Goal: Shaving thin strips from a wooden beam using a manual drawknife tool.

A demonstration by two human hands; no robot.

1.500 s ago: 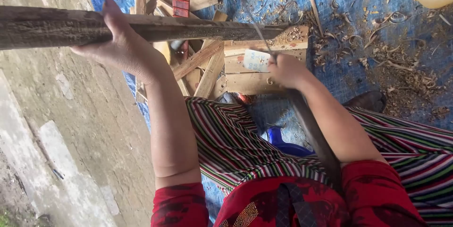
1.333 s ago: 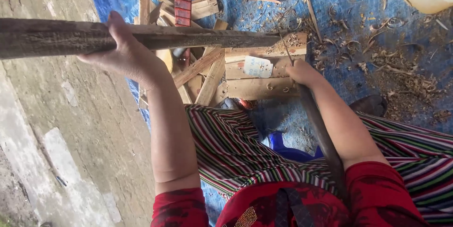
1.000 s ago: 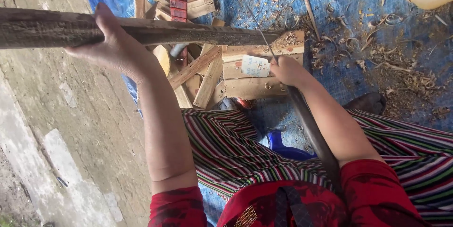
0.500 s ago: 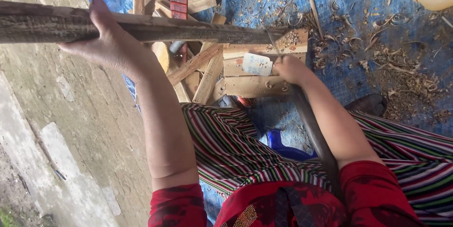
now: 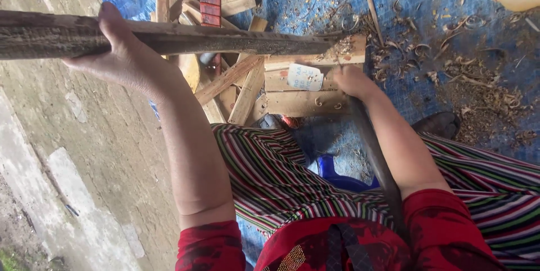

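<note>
We see left hand (image 5: pixel 126 60) clamped round the long rough pole (image 5: pixel 169 37), its tip on the wooden block (image 5: pixel 306 82), right hand (image 5: pixel 351 79) closed on a dark tool handle (image 5: pixel 374 155); a slip could gash fingers

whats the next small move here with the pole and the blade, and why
Probably another short shaving stroke along the tip. The left hand grips the long wooden pole, whose thin end rests on the wooden block. The right hand holds a long dark blade right beside that end, and curled shavings litter the blue tarp, so the trimming looks unfinished.
</note>
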